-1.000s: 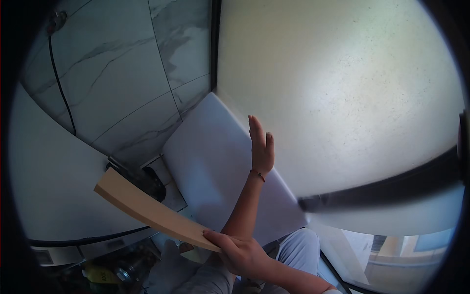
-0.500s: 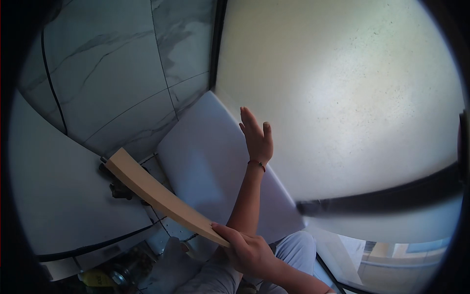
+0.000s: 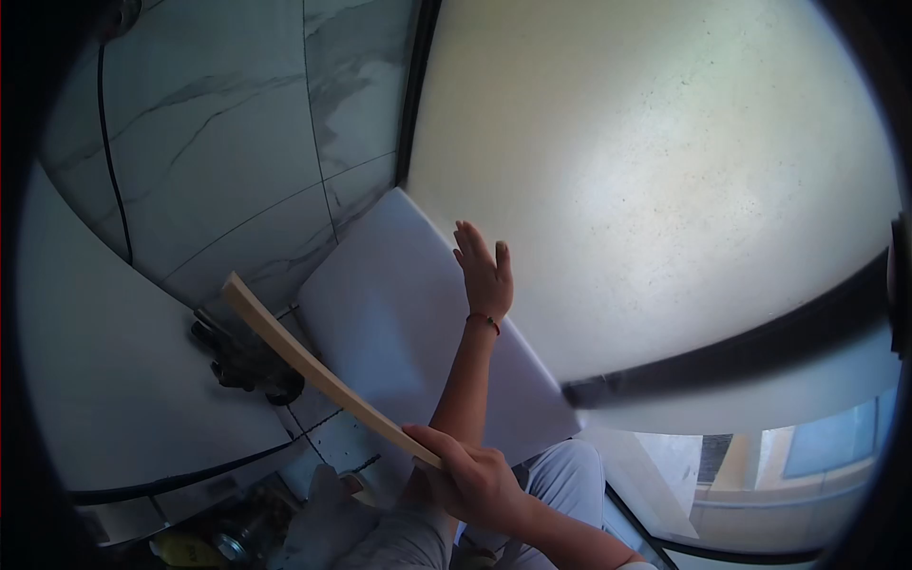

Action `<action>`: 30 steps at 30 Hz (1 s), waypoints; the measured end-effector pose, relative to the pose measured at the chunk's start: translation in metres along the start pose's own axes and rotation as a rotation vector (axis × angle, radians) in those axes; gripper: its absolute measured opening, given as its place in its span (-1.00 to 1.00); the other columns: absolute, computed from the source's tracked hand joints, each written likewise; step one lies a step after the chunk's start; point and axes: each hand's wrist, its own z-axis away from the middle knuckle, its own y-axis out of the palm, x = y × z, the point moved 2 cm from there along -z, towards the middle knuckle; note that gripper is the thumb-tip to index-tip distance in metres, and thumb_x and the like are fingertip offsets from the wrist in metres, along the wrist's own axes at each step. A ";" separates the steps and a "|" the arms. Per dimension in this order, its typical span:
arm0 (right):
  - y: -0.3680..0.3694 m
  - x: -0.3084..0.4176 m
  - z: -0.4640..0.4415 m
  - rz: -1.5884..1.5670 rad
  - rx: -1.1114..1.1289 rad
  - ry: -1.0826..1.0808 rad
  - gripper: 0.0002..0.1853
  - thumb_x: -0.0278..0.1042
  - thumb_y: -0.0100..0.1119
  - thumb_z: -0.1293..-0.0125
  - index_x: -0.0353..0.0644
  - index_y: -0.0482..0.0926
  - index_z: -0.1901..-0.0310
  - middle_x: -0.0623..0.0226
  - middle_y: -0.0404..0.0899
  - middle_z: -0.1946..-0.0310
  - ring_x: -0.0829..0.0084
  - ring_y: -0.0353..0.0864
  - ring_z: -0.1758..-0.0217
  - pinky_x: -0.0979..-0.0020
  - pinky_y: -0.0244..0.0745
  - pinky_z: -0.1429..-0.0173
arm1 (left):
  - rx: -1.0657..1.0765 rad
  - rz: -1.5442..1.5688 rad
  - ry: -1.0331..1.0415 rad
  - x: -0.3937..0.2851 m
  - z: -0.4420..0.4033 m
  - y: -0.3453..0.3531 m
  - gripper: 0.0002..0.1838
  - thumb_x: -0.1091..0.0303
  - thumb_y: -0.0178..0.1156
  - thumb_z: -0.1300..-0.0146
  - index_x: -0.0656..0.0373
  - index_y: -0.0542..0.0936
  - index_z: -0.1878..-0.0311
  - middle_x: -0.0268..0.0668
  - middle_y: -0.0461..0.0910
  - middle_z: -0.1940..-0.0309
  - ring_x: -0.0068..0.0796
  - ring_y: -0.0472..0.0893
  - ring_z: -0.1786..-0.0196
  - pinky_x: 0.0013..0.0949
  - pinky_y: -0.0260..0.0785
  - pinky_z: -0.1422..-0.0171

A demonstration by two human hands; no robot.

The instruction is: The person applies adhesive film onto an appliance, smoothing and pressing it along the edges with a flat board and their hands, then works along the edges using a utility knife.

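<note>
My right hand [image 3: 483, 489] is closed round the near end of a long, pale wooden board [image 3: 323, 380]. The board slants up and left, its narrow edge mostly facing me; its far end is near the tiled wall. My left arm reaches forward past my right hand. My left hand [image 3: 485, 280], with a thin bracelet at the wrist, is open, fingers stretched upward and thumb apart. It is over the edge between a smooth white panel [image 3: 366, 294] and a large frosted pane [image 3: 608, 209]; whether it touches either cannot be made out.
A marbled tile wall [image 3: 218, 133] with a black cable [image 3: 112, 180] stands at the back left. Dark fittings [image 3: 252, 366] lie by a white surface [image 3: 123, 380] at left. A yellow object [image 3: 185, 549] sits low left. A dark bar [image 3: 741, 347] crosses the right side.
The board has turned in my right hand, so its broad face shows less and its narrow edge more. My left hand has shifted slightly left and down in view, still open.
</note>
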 end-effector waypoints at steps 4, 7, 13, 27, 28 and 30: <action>-0.032 -0.002 0.007 0.138 -0.143 0.085 -0.62 -0.55 0.32 -0.34 -0.34 0.52 -0.17 0.11 0.72 0.32 0.27 0.78 0.36 0.39 0.60 0.28 | 0.096 0.230 0.138 -0.017 0.056 -0.021 -0.17 -0.19 -0.36 -0.64 0.39 -0.02 -0.62 0.03 -0.02 -0.66 -0.04 -0.01 -0.70 -0.02 -0.24 -0.74; -0.072 -0.007 0.011 0.327 -0.388 0.112 -0.62 -0.57 0.28 -0.35 -0.31 0.51 -0.18 0.08 0.67 0.40 0.25 0.75 0.39 0.39 0.56 0.30 | 0.041 0.523 -0.087 0.039 0.091 -0.037 -0.17 -0.24 -0.34 -0.63 0.32 0.12 -0.60 -0.02 0.20 -0.58 -0.07 0.14 -0.65 -0.08 -0.08 -0.71; -0.092 -0.063 0.014 0.449 -0.699 0.131 -0.77 -0.52 0.23 -0.42 -0.33 0.50 -0.06 0.11 0.67 0.41 0.31 0.74 0.39 0.38 0.54 0.29 | 0.157 0.542 0.174 -0.088 0.119 -0.078 -0.09 -0.38 -0.28 -0.52 0.12 0.02 -0.68 -0.01 -0.28 -0.71 -0.01 -0.30 -0.74 0.06 -0.35 -0.73; -0.084 -0.077 -0.001 0.407 -0.616 0.138 -0.60 -0.47 0.10 -0.51 -0.36 0.40 -0.31 0.05 0.65 -0.05 0.32 0.65 -0.12 0.34 0.52 -0.18 | 0.434 0.838 0.179 -0.108 0.102 -0.036 0.04 -0.04 0.00 -0.40 0.11 -0.41 -0.68 0.02 -0.57 -0.69 0.01 -0.53 -0.72 0.06 -0.53 -0.73; -0.082 -0.080 -0.004 0.385 -0.608 0.154 -0.60 -0.48 0.10 -0.50 -0.36 0.39 -0.32 0.04 0.65 -0.05 0.32 0.65 -0.13 0.34 0.52 -0.18 | 0.426 0.821 0.171 -0.105 0.099 -0.036 0.04 -0.05 -0.01 -0.41 0.11 -0.42 -0.68 0.02 -0.57 -0.69 0.00 -0.54 -0.72 0.06 -0.54 -0.73; -0.080 -0.087 -0.012 0.345 -0.593 0.186 -0.59 -0.50 0.08 -0.50 -0.36 0.38 -0.33 0.04 0.65 -0.05 0.31 0.65 -0.13 0.33 0.52 -0.19 | 0.410 0.791 0.156 -0.098 0.092 -0.035 0.02 -0.08 -0.03 -0.44 0.09 -0.42 -0.68 0.00 -0.58 -0.69 -0.01 -0.54 -0.72 0.05 -0.55 -0.73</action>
